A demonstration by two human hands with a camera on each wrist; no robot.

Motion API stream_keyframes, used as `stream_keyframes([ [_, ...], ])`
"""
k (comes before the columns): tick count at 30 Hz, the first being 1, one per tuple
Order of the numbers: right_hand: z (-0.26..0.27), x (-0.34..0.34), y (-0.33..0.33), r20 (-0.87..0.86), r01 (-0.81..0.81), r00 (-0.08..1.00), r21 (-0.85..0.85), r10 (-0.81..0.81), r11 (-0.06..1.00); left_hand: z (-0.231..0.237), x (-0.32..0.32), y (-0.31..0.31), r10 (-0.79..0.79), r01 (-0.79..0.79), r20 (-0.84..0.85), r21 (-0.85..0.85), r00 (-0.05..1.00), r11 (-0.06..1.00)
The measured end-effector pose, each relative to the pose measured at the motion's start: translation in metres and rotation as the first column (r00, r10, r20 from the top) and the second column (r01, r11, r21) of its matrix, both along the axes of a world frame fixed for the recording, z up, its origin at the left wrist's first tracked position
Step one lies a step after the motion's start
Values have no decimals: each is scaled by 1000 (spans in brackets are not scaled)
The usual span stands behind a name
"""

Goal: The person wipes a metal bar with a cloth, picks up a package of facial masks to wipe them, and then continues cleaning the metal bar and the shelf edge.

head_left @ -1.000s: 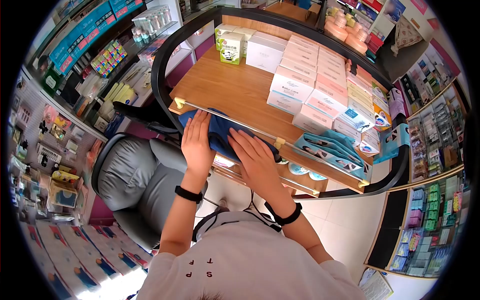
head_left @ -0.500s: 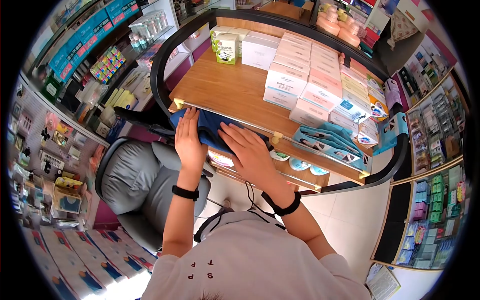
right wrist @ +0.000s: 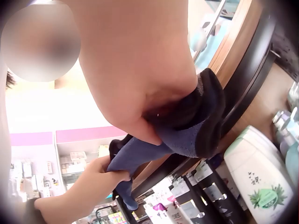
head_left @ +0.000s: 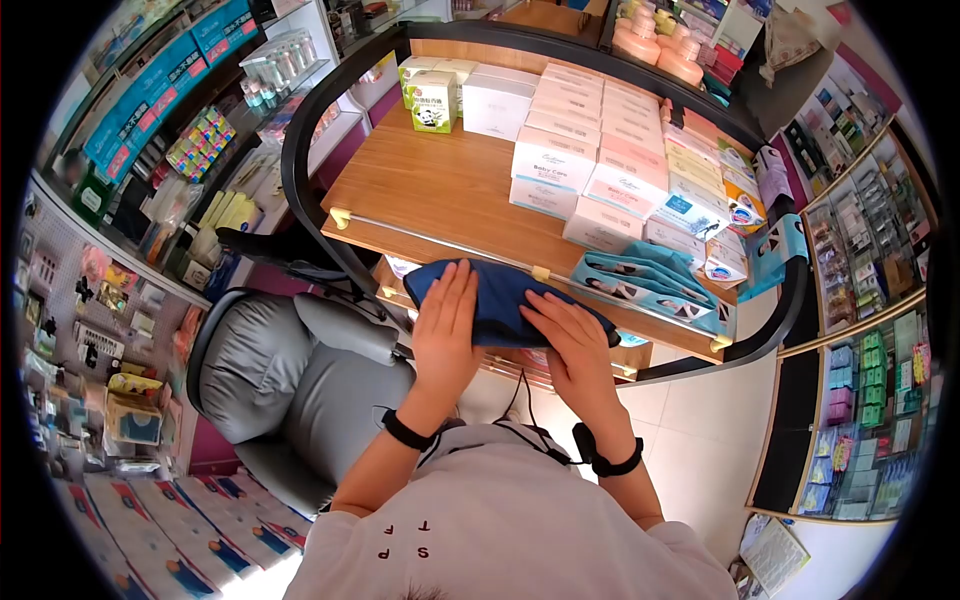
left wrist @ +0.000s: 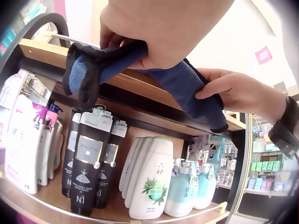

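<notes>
A folded dark blue cloth with black edging point(head_left: 497, 300) is held up at the front edge of the wooden shelf. My left hand point(head_left: 447, 325) grips its left part, fingers over the top; in the left wrist view the thumb and fingers close round the fold. My right hand point(head_left: 575, 345) holds the right part, and its thumb point(left wrist: 212, 88) shows against the blue side in the left wrist view. From the right wrist, the cloth point(right wrist: 180, 137) hangs in a fold below that hand, its black border curling outward.
On the wooden shelf point(head_left: 400, 180) stand stacked Baby Care boxes point(head_left: 555, 155), a green panda box point(head_left: 432, 105) and blue packets point(head_left: 640, 275). A thin rail point(head_left: 440, 243) runs along its front. Below are black bath salts packs point(left wrist: 88, 163) and white bottles point(left wrist: 152, 177). A grey chair point(head_left: 260, 350) stands left.
Both hands have drawn the cloth off the shelf's front edge, toward the body and to the right. The cloth now hangs in front of the rail.
</notes>
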State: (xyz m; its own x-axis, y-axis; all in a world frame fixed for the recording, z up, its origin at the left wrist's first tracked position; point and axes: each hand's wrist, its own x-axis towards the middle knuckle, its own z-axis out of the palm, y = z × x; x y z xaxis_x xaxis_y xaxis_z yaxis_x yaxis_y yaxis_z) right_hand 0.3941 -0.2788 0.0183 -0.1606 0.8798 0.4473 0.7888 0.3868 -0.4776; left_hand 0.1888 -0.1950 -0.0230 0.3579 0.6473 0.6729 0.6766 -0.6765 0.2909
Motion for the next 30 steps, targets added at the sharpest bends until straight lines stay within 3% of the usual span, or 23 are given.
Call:
stream_keyframes([
  [6,-6,10,4,7,-6,1000,33,5,999,-5,3,-2,-40,40,42,8,998,999],
  [11,-1,-3,19,29,-119,993,4,118,993,-6,-14,8,-29,29,4,-6,1000,1000],
  [21,-1,-72,69,136,-111,985,54,102,992,-5,-73,51,220,-220,30,-13,975,975],
  [27,-7,-116,104,116,-158,983,121,145,980,-13,-99,76,407,-407,190,-42,894,913],
  [30,-12,-131,115,119,-188,978,135,173,973,-21,-109,84,410,-403,224,-79,884,912],
])
